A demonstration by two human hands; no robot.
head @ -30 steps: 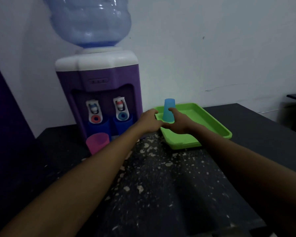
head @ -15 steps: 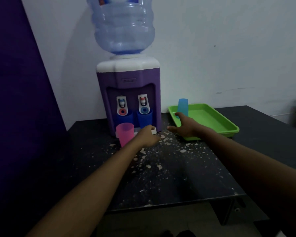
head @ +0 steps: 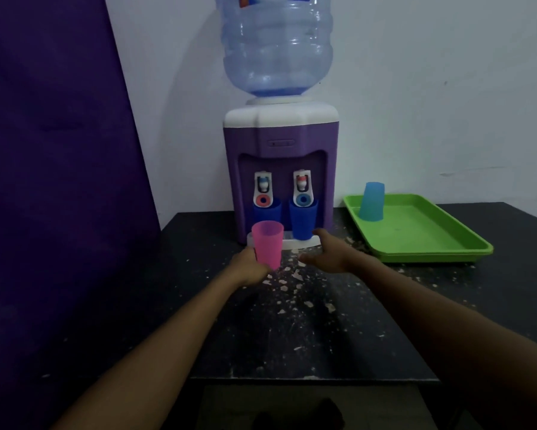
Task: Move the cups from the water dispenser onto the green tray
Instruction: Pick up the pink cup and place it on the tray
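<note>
A purple and white water dispenser (head: 281, 144) stands at the back of the black table. Two dark blue cups sit under its taps, one on the left (head: 266, 215) and one on the right (head: 303, 219). My left hand (head: 249, 269) grips a pink cup (head: 267, 243) upright, just in front of the drip ledge. My right hand (head: 329, 252) hovers with fingers apart, its fingertips close to the right blue cup and holding nothing. A light blue cup (head: 372, 202) stands upside down in the far left corner of the green tray (head: 428, 243).
A large clear water bottle (head: 277, 45) tops the dispenser. A purple panel (head: 50, 169) rises along the left. The black table (head: 292, 330) is speckled with pale flecks, and its front edge is near me. A white wall stands behind.
My right hand left the light blue cup on the tray and came back left toward the dispenser. My left hand reached the pink cup and closed on it. The view backed away.
</note>
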